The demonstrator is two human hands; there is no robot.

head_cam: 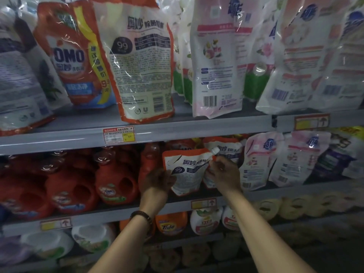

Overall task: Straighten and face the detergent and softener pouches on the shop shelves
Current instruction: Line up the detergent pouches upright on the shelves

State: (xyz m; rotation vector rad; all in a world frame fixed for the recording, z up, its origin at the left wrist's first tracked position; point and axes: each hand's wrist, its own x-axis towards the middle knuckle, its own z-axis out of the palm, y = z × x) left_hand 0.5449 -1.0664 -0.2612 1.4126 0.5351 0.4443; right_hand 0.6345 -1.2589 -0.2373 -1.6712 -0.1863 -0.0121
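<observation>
An orange-and-white OMO detergent pouch (187, 170) stands on the middle shelf (118, 213), its printed back side toward me and its white spout cap at the upper right. My left hand (158, 183) grips its lower left edge. My right hand (223, 173) holds its upper right corner just below the spout. A second OMO pouch (226, 148) stands right behind it. On the top shelf (177, 129), a large OMO pouch (141, 62) shows its back, beside one (72, 56) showing its front.
Red OMO bottles (116, 184) fill the middle shelf to the left. Pink-and-white softener pouches (258, 160) stand to the right, and larger ones (218, 56) line the top shelf. Tide tubs (170, 223) and other packs sit on the lower shelf. Price tags hang on the shelf edges.
</observation>
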